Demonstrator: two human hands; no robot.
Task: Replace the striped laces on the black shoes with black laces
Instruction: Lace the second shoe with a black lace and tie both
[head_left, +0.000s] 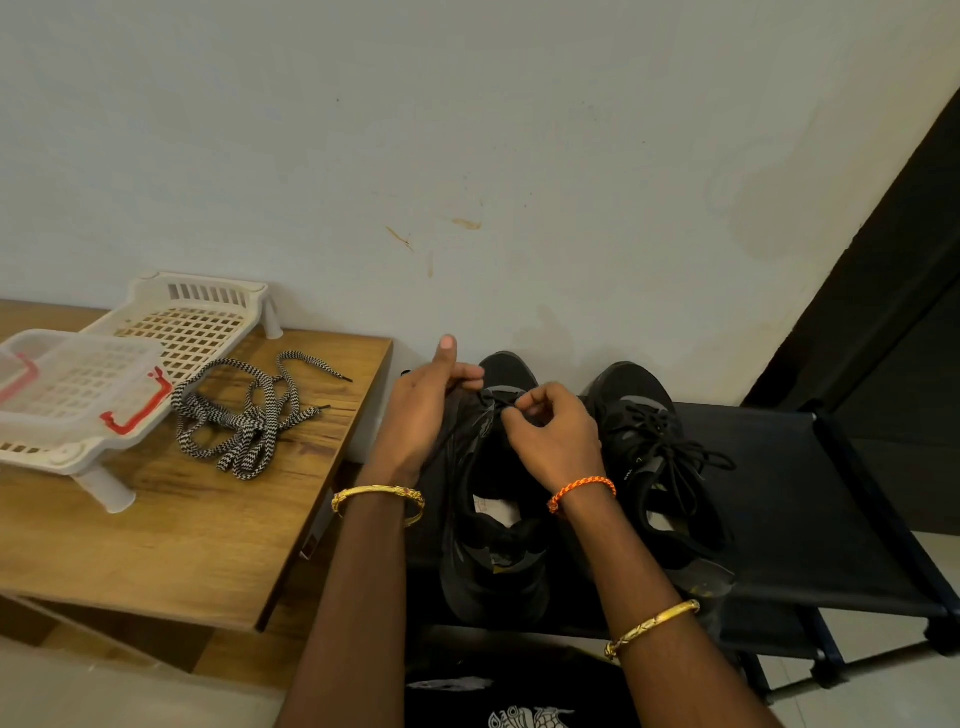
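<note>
**Shoes and laces, mid-swap**

Two black shoes sit side by side at centre-right of frame, toes pointing up toward the wall, openings toward the bottom edge.

Left shoe (493, 499): a black lace (493, 402) is being worked at the toe end of the eyelets, partly hidden by fingers. How far it is threaded can't be told.

Right shoe (660, 467): already carries a black lace (680, 452), loose ends trailing to the right over the side.

Striped laces (249, 415): black-and-white zigzag pattern, out of the shoes, lying in a loose tangled pile at centre-left of frame, well apart from the shoes.
</note>
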